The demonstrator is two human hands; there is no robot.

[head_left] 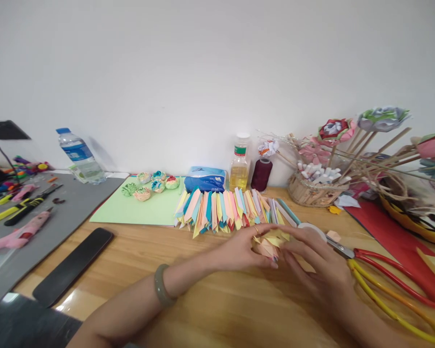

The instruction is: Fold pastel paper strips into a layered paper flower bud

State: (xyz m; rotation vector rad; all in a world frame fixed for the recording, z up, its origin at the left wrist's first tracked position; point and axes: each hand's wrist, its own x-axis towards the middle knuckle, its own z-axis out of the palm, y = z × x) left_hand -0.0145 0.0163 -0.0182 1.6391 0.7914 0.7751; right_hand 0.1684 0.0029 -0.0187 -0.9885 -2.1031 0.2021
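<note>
A pink and yellow folded-paper flower (pixel 267 245) is held above the wooden table. My left hand (pixel 241 249) wraps round its left side, thumb below and fingers over the top. The fingers of my right hand (pixel 317 258) are curled in against the flower's right edge and partly cover it; they look slightly blurred. Just behind my hands lies a long row of folded paper strips (pixel 217 210) in pink, yellow, blue and white. Several finished paper rosettes (pixel 158 185) sit on a light green sheet (pixel 130 215) farther left.
Large scissors (pixel 395 278) with red and yellow handles lie at right. A black phone (pixel 73 266) rests at left. Along the wall stand a tilted water bottle (pixel 81 157), tissue pack (pixel 205 179), bottle of yellow liquid (pixel 239 164), maroon thread spool (pixel 261 175) and basket (pixel 313 191) of paper flowers.
</note>
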